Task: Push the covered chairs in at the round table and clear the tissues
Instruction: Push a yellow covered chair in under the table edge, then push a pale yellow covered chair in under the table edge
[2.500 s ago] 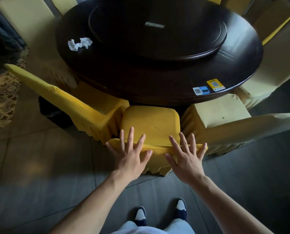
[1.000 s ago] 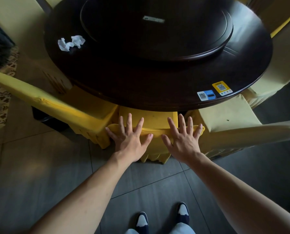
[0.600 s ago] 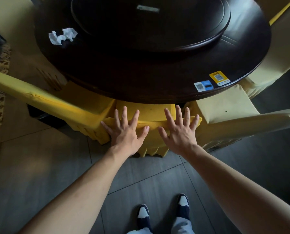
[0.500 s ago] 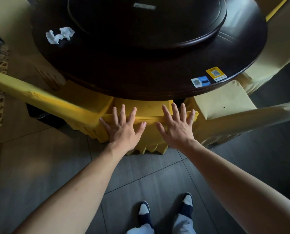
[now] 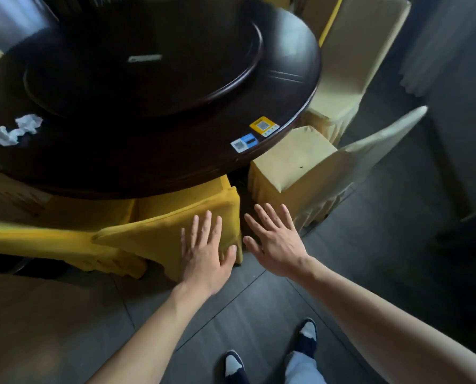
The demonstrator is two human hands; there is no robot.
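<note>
A yellow-covered chair (image 5: 159, 236) stands tucked under the near rim of the dark round table (image 5: 153, 162). My left hand (image 5: 205, 253) lies flat and open against the right end of its backrest. My right hand (image 5: 275, 239) hovers open just off the chair's right edge, over the gap, touching nothing. To the right a pale-covered chair (image 5: 300, 159) sits with its seat mostly out from under the table. Two crumpled white tissues (image 5: 16, 130) lie on the table's left side.
A lazy Susan (image 5: 137, 76) fills the table's middle, and two QR stickers (image 5: 255, 134) sit near its rim. Another yellow chair (image 5: 37, 239) stands at the left, another pale chair (image 5: 350, 65) at the far right. Grey floor tiles lie under my feet (image 5: 270, 356).
The yellow chair has slid further under the table. My view has swung right; my right hand has come off the backrest and moved right, while my left hand stays on it.
</note>
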